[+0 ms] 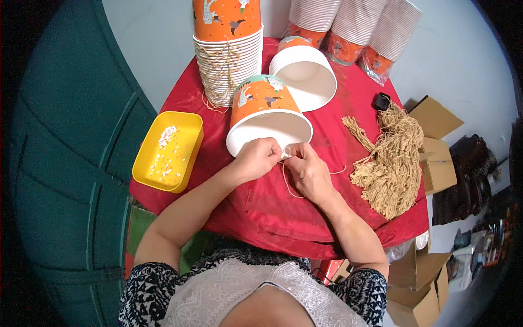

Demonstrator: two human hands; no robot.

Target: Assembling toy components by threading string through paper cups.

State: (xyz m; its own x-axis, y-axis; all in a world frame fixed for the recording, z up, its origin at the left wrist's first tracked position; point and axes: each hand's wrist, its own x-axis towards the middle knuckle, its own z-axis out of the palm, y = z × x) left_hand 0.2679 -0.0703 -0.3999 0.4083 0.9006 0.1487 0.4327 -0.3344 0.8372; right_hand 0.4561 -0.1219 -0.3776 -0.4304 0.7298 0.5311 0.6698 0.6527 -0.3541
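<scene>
An orange paper bucket (pixel 266 103) with a white rim and printed pictures lies on its side in front of me, mouth toward me. My left hand (pixel 257 158) is closed in a pinch at the lower edge of its mouth. What its fingertips hold is hidden. My right hand (pixel 309 170) pinches a thin tan string (pixel 289 185) beside it. A small white piece (pixel 285 155) shows between the two hands. The string loops down below my fingers, and a loose end sticks out to the right of my right hand.
A yellow tub (pixel 192 158) with small white bits stands left. Behind are a tall bucket stack (pixel 229 65) draped with strings, another tipped bucket (pixel 311 79) and wrapped stacks (pixel 357 24). A tan string bundle (pixel 389 169) lies right on the red cloth (pixel 261 218). Cardboard boxes (pixel 438 166) stand beyond.
</scene>
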